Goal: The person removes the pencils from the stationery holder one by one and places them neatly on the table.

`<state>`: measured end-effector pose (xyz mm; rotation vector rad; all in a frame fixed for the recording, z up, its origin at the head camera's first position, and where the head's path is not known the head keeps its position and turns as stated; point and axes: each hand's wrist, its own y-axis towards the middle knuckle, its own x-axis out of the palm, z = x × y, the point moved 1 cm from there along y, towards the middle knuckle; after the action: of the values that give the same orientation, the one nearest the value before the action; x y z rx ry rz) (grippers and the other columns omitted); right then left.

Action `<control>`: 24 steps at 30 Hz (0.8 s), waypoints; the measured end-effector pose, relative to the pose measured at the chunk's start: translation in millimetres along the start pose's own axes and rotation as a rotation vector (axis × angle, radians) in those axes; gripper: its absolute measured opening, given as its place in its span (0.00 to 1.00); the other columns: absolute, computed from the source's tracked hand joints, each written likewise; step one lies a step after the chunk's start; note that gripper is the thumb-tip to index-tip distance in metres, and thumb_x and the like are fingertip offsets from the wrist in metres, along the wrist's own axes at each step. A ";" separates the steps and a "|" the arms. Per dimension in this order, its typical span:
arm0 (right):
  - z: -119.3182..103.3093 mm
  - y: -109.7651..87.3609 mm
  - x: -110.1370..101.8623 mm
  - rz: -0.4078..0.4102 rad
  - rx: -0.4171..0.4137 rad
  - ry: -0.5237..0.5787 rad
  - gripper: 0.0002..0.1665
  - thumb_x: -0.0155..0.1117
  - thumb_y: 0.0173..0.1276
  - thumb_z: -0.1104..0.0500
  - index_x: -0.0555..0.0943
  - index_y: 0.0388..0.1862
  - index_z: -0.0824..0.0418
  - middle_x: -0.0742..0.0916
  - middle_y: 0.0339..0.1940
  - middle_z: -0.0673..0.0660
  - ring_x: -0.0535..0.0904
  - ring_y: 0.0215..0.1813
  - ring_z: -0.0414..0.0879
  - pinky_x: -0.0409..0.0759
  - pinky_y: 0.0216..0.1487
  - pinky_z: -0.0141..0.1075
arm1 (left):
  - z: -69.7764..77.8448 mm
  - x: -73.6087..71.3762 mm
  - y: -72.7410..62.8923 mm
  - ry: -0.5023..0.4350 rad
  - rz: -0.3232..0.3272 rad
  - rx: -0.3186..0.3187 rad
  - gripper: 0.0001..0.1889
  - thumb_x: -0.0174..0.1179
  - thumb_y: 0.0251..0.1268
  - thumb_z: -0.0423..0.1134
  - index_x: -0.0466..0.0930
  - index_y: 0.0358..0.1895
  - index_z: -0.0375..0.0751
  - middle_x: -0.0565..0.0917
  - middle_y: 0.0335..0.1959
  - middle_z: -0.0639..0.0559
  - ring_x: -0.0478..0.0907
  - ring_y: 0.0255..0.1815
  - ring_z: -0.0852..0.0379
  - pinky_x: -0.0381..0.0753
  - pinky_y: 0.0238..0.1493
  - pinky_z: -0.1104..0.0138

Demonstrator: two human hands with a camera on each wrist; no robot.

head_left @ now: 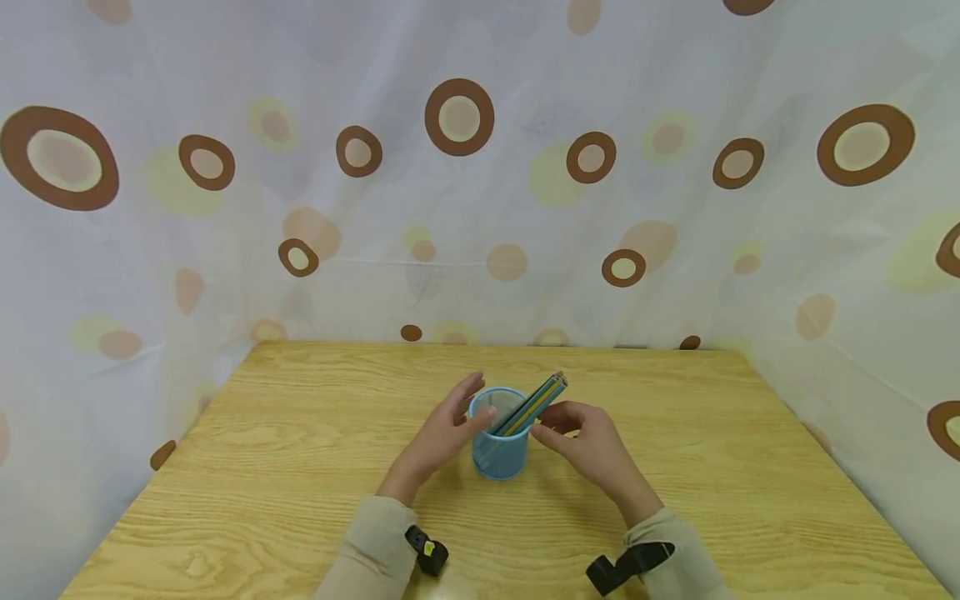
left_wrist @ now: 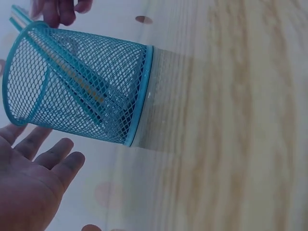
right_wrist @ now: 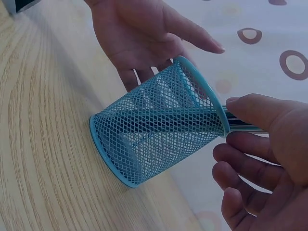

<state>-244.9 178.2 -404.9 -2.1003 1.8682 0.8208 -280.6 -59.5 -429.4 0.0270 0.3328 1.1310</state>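
A light-blue mesh pen holder [head_left: 500, 457] stands upright on the table. Several pencils [head_left: 528, 406], teal with a yellow one among them, lean in it toward the right, their upper ends above the rim. On its left side is my left hand [head_left: 442, 433], fingers extended and thumb apart, palm facing the mesh in the right wrist view. My right hand [head_left: 588, 437] is at the right of the rim. Its thumb and index finger [right_wrist: 250, 144] stand apart on either side of the pencils, close to the rim; the other fingers are loosely bent.
The wood-grain table [head_left: 300, 433] reaches back to a pale curtain [head_left: 510, 208] with brown ring patterns, which also hangs along both sides. Black straps with small devices [head_left: 630, 567] sit on both sleeves.
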 end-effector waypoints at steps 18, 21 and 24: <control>-3.5 1.0 5.5 0.058 -0.007 -0.019 0.14 0.72 0.65 0.48 0.87 0.41 0.56 0.87 0.36 0.48 0.80 0.39 0.44 0.79 0.42 0.41 | 1.1 13.1 3.7 0.056 -0.011 -0.022 0.38 0.61 0.67 0.59 0.54 0.77 0.68 0.58 0.76 0.59 0.55 0.76 0.48 0.61 0.67 0.43; -4.1 1.2 6.7 0.083 -0.024 -0.006 0.13 0.72 0.65 0.49 0.87 0.40 0.57 0.87 0.35 0.49 0.81 0.38 0.44 0.79 0.41 0.40 | 0.6 14.2 3.8 0.055 -0.005 -0.018 0.37 0.62 0.66 0.58 0.56 0.76 0.69 0.58 0.76 0.60 0.53 0.76 0.49 0.60 0.67 0.43; -4.6 0.8 7.6 0.099 -0.028 0.006 0.12 0.72 0.65 0.50 0.87 0.39 0.57 0.87 0.33 0.49 0.81 0.37 0.44 0.79 0.40 0.40 | -0.3 15.5 3.8 0.061 0.004 -0.005 0.36 0.63 0.66 0.56 0.58 0.75 0.67 0.59 0.76 0.58 0.54 0.76 0.50 0.60 0.68 0.43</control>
<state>-244.1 169.3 -405.0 -2.0422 1.9897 0.8676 -278.1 -44.0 -432.8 -0.0117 0.3846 1.1385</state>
